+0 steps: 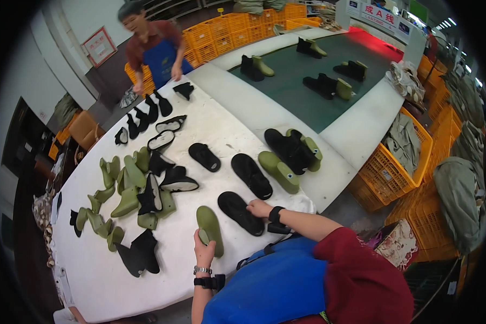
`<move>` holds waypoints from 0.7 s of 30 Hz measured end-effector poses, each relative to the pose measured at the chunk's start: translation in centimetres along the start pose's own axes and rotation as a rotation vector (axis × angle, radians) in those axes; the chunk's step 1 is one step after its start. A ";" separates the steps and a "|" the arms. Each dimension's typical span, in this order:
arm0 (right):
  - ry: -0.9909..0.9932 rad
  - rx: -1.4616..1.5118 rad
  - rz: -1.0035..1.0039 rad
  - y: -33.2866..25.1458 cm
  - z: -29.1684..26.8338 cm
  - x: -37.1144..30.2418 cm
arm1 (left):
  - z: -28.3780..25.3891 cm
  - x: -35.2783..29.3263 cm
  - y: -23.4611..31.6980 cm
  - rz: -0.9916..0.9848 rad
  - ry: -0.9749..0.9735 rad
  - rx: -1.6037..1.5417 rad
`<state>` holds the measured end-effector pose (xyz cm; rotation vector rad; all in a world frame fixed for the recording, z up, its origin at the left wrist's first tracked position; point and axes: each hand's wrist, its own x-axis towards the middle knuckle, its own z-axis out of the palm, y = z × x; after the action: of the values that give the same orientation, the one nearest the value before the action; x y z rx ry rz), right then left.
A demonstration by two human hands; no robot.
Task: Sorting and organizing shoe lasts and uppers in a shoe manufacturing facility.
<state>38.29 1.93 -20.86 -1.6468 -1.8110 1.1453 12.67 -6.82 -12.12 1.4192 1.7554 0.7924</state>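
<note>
My left hand (203,250) is wrapped round the heel end of an olive-green shoe last (208,222), near the front edge of the white table. My right hand (260,209) grips the side of a black shoe upper (235,211), which lies sole up on the tabletop. Just beyond it lies another black shoe upper (251,176). A green last (278,171) and a black boot upper (289,150) with a last beside it lie at the table's right end. Farther off is a smaller black piece (204,157) of the same kind.
Heaped green lasts (126,202) and black uppers (176,179) cover the left of the white table (189,291). A green conveyor belt (286,81) carries boot-and-last pairs. A co-worker (156,46) stands at the far side. Orange crates (402,178) stand at right.
</note>
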 end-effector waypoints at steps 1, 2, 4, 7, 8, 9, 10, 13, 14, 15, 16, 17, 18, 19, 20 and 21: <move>0.013 0.038 0.005 0.3 0.2 -0.1 | 1.1 -0.5 0.9 0.010 -0.015 0.003; 0.023 0.041 -0.036 0.4 0.6 -0.2 | 2.1 -1.0 1.6 -0.011 -0.021 0.019; -0.099 0.000 -0.047 -0.6 -0.6 -0.9 | 4.4 -1.6 1.8 0.019 -0.028 0.034; -0.271 -0.256 -0.195 -2.4 -4.6 -3.4 | 7.3 -2.0 2.6 0.016 0.035 0.072; -0.329 -0.291 -0.249 -3.3 -6.7 -4.4 | 7.8 -2.3 3.0 0.011 0.062 0.005; -0.381 -0.321 -0.297 -4.0 -8.8 -5.5 | 8.2 -2.5 3.6 0.010 0.080 -0.059; -0.370 -0.235 -0.441 -3.6 -10.9 -6.5 | 8.5 -2.7 4.6 -0.012 0.103 -0.067; -0.621 0.110 -0.394 -3.1 -18.1 -8.2 | 9.5 -3.2 5.0 0.015 0.192 -0.146; -0.637 0.159 -0.333 -3.6 -21.3 -9.2 | 9.7 -3.4 4.4 0.067 0.260 -0.028; -0.645 0.210 -0.267 -3.1 -24.3 -9.9 | 10.0 -3.4 4.0 0.073 0.257 -0.030; -0.582 0.176 -0.288 -1.9 -26.6 -10.2 | 10.2 -3.2 3.7 0.066 0.268 -0.021; -0.526 0.136 -0.315 -0.8 -28.8 -10.3 | 10.4 -3.0 3.7 0.057 0.288 -0.016; -0.471 0.119 -0.363 0.2 -30.7 -10.3 | 10.6 -2.9 4.2 0.030 0.335 0.074; -0.442 0.168 -0.328 0.9 -32.5 -10.5 | 10.9 -2.7 4.9 0.029 0.346 0.070; -0.417 0.228 -0.361 0.4 -34.8 -11.1 | 11.2 -2.3 5.7 -0.038 0.380 0.161; -0.406 0.284 -0.400 -1.2 -37.1 -12.1 | 11.3 -2.4 6.1 -0.116 0.424 0.250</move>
<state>68.81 0.85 3.52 -0.8843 -1.9808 1.5314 25.72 -7.80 -12.85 1.3591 2.3070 0.8819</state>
